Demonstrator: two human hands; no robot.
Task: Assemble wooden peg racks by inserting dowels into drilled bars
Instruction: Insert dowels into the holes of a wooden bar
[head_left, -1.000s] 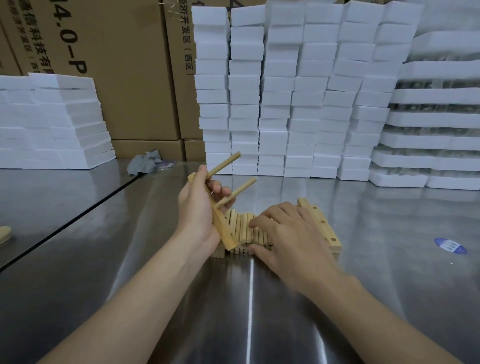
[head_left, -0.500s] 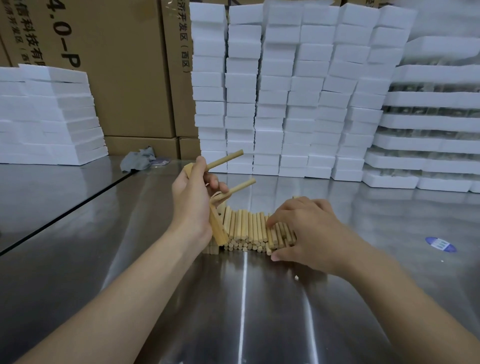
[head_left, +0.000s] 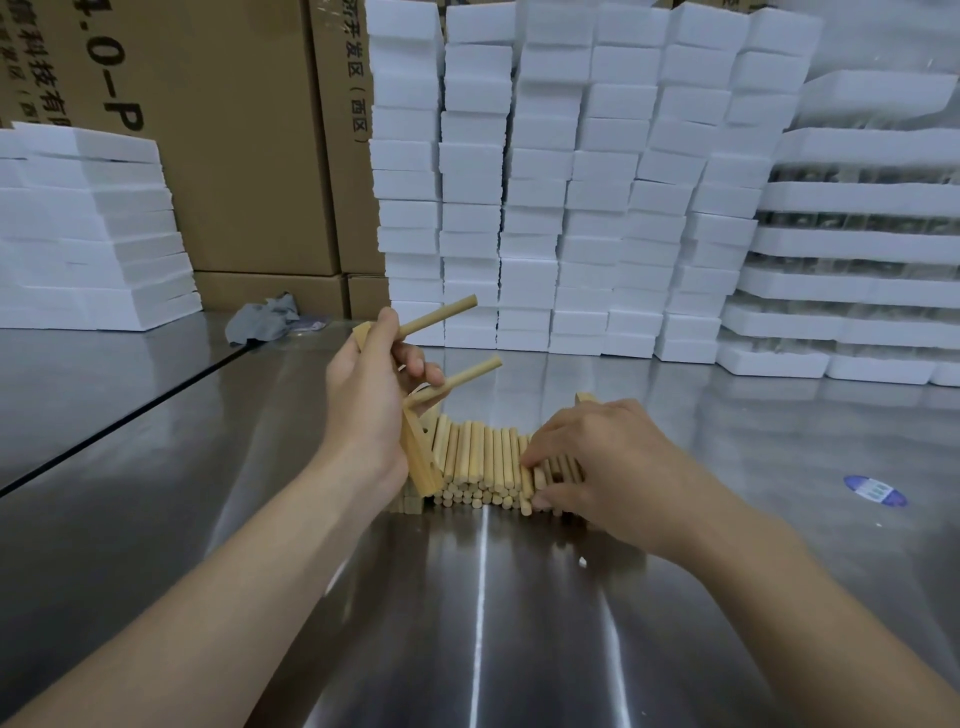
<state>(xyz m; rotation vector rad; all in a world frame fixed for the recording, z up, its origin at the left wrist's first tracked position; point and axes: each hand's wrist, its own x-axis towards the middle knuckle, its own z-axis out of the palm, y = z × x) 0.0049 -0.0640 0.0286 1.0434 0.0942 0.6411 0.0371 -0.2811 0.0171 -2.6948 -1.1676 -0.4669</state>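
Underneath everything runs a brushed stainless-steel table (head_left: 478, 649), its glossy top mirroring the stacks behind it, with a dark seam (head_left: 130, 415) crossing its left side. Along the far edge stand columns of white foam blocks (head_left: 571, 182), a lower pile of foam slabs (head_left: 88, 234) on the left, and wide foam trays (head_left: 857, 244) on the right. Brown cardboard cartons (head_left: 234, 156) rise behind them, and a crumpled grey rag (head_left: 265, 322) lies at their foot.

Black print on the cartons reads ".0-P", "科技有" and "开发区(西区)". A blue oval sticker (head_left: 875, 490) sits on the table to the right, its text too small to read.

The left hand (head_left: 369, 395) holds a drilled wooden bar (head_left: 418, 457) upright above the table, fingers wrapped round it; two inserted dowels (head_left: 439, 317) jut from it towards the foam. Just right of it, a pile of loose dowels (head_left: 483, 462) lies on the steel. The right hand (head_left: 597, 462) is bent over the pile's right end, fingertips on top and thumb at the near ends; I cannot tell whether it has pinched one.
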